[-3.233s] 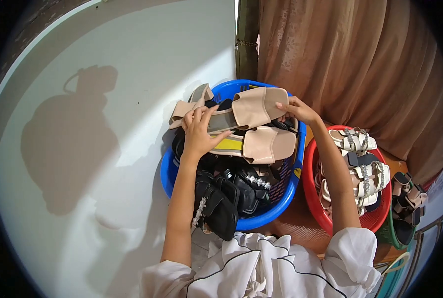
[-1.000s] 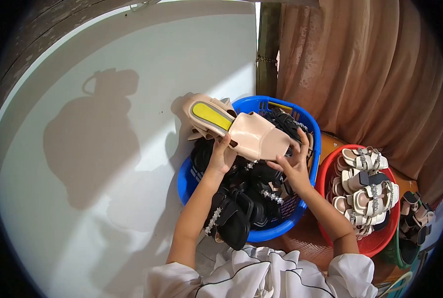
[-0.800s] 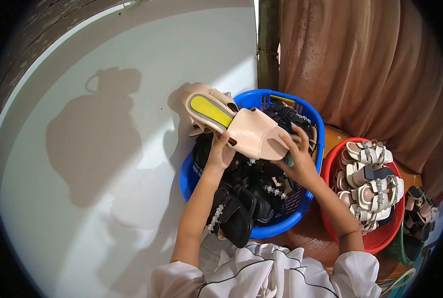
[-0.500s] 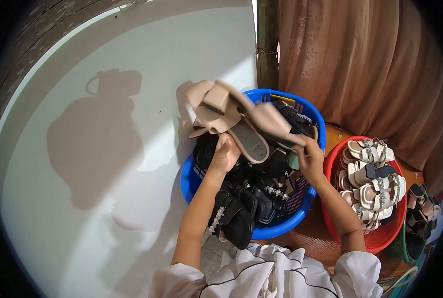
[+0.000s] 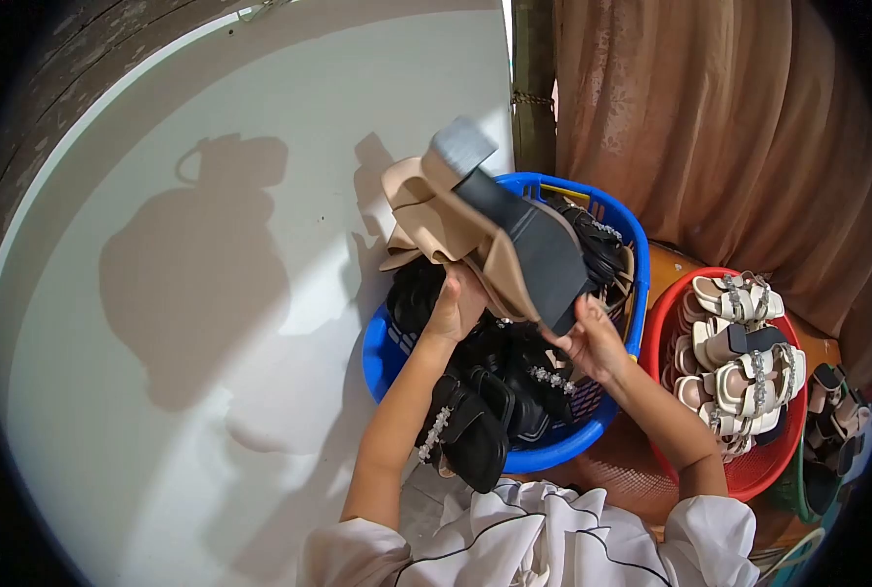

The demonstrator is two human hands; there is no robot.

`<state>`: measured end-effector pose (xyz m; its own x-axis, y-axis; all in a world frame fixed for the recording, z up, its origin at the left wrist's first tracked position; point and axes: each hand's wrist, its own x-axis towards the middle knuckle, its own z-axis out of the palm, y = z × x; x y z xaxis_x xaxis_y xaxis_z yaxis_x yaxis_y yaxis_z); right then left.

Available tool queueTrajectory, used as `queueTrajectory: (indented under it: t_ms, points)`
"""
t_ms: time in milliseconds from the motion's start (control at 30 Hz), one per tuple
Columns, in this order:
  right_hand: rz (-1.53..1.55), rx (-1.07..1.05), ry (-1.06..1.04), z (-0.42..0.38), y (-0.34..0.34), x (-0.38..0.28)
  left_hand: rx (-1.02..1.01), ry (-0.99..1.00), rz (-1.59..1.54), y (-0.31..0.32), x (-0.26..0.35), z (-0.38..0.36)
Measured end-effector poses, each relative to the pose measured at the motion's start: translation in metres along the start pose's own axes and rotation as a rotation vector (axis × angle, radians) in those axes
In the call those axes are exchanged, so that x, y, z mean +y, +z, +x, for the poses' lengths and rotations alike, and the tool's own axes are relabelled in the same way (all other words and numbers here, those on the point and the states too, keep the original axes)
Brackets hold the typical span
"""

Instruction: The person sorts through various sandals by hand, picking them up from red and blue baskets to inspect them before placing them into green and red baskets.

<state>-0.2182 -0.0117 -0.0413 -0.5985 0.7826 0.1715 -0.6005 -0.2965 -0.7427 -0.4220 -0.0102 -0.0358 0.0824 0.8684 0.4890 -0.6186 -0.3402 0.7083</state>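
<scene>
One beige, block-heeled sandal [image 5: 546, 256], black sole upturned, tilts over the oval blue plastic basket [image 5: 565, 449], its toe gripped by the right hand [image 5: 599, 344]; the left hand [image 5: 459, 305] grasps another smooth beige sandal [image 5: 434, 223].

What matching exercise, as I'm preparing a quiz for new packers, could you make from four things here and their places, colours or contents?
1. Blue basket
2. Curtain
3. Black-soled sandal
4. Red basket

A. Gripped near its toe by the right hand
B. Contains white sandals with sparkly straps
C. Contains black footwear
D. Brown, hanging in folds

Pairs: 1-C, 2-D, 3-A, 4-B
</scene>
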Motion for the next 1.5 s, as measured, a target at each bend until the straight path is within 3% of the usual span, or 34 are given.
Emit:
queueTrajectory:
  t_ms: [67,167,267,767,867,1033,1167,1300,1433,1500]
  points:
    - [-0.035,0.017,0.084,-0.003,0.005,0.011,-0.02,-0.015,-0.125,-0.015,-0.006,-0.005]
    - [0.024,0.087,0.116,-0.003,0.002,0.032,0.13,-0.061,-0.071,-0.01,-0.002,-0.005]
    - [0.073,0.103,0.146,-0.003,0.001,0.033,0.126,-0.039,0.029,0.001,0.003,0.001]
    - [-0.361,0.177,0.262,-0.008,0.003,0.033,0.017,-0.02,0.269,0.013,-0.003,0.004]
    - [-0.415,0.173,0.11,-0.008,0.008,0.034,-0.048,-0.031,0.316,0.014,0.002,0.004]
    - [-0.443,0.059,0.104,-0.009,0.003,0.032,-0.08,-0.014,0.248,0.027,0.006,0.0]
    - [-0.501,0.017,0.016,-0.008,0.002,0.03,-0.067,-0.195,0.349,0.014,0.002,-0.011]
    - [-0.704,-0.074,-0.175,-0.006,0.0,0.03,-0.067,-0.225,0.523,0.014,0.01,-0.019]
    - [-0.777,-0.107,-0.257,-0.006,0.005,0.027,-0.137,-0.033,0.483,0.022,0.007,-0.019]
    - [-0.77,-0.102,-0.246,-0.006,0.003,0.026,-0.167,-0.016,0.629,0.018,0.006,-0.017]
